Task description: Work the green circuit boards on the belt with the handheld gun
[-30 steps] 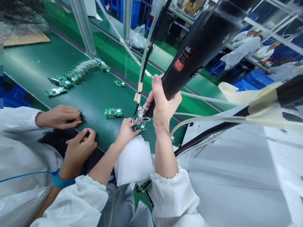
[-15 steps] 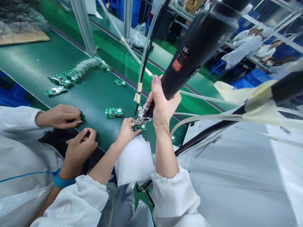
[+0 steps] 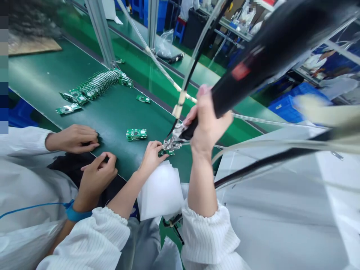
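Note:
My right hand [image 3: 209, 123] is wrapped round a thick black electric screwdriver [image 3: 247, 67], which leans up to the right. Its metal nose [image 3: 174, 138], fed by a clear hose and a black cable, sits just above a green circuit board [image 3: 168, 153]. With its fingers closed on the board's left end, my left hand [image 3: 152, 154] keeps it low over the green table; whether the nose touches it I cannot tell. Just left lies a small stack of circuit boards [image 3: 136, 134]. White sheets [image 3: 160, 191] hang below my left hand.
A long curved row of circuit boards [image 3: 98, 84] stands farther left, with one loose board [image 3: 143, 98] nearby. A co-worker's hands [image 3: 97, 174] rest at the table's near edge. A metal post [image 3: 99, 33] rises behind; clear hoses [image 3: 258, 119] cross at the right.
My right hand has moved right with the screwdriver, which now leans over more. The nose has shifted right and partly covers the board. My left hand stays on the board.

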The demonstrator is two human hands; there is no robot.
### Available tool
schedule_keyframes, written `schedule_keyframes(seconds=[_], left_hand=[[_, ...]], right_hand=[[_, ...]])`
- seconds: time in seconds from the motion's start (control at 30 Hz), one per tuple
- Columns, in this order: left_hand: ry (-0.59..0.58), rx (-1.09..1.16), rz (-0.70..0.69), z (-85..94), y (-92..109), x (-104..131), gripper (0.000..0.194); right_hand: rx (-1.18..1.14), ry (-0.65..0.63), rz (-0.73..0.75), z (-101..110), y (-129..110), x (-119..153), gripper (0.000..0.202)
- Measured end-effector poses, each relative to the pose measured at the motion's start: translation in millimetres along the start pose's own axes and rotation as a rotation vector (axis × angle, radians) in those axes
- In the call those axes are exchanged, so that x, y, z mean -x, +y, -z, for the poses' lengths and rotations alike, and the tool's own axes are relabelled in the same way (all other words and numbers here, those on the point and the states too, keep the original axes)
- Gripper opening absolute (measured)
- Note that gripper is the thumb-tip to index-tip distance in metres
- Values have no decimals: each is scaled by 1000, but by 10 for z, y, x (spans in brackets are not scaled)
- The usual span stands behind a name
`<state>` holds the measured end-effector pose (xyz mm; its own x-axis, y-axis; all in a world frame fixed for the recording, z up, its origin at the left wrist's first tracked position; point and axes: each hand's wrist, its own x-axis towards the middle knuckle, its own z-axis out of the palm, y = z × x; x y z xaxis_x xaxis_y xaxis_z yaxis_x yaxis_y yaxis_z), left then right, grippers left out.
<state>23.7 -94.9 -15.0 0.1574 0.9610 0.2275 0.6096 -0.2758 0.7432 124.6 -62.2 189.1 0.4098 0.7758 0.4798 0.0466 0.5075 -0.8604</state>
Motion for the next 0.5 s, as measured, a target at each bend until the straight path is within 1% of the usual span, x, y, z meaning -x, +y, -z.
schedule_keyframes(seconds=[0.1, 0.17, 0.23, 0.33, 0.43, 0.5], left_hand=[[10, 14, -17, -2, -5, 16, 23], [24, 26, -27, -4, -10, 25, 24], [39, 35, -34, -14, -20, 29, 22], [64, 44, -35, -42, -49, 29, 16], [77, 59, -30, -69, -80, 27, 15], [78, 71, -25, -76, -91, 28, 15]], right_hand=[[14, 45, 88, -31, -301, -127, 24], [13, 33, 88, -52, -390, -156, 21], [-3, 5, 40, -46, -349, -113, 23], [-34, -35, -42, 6, -145, 41, 27], [-61, -63, -76, 52, 18, 189, 29], [-77, -75, -91, 60, 52, 247, 30]])
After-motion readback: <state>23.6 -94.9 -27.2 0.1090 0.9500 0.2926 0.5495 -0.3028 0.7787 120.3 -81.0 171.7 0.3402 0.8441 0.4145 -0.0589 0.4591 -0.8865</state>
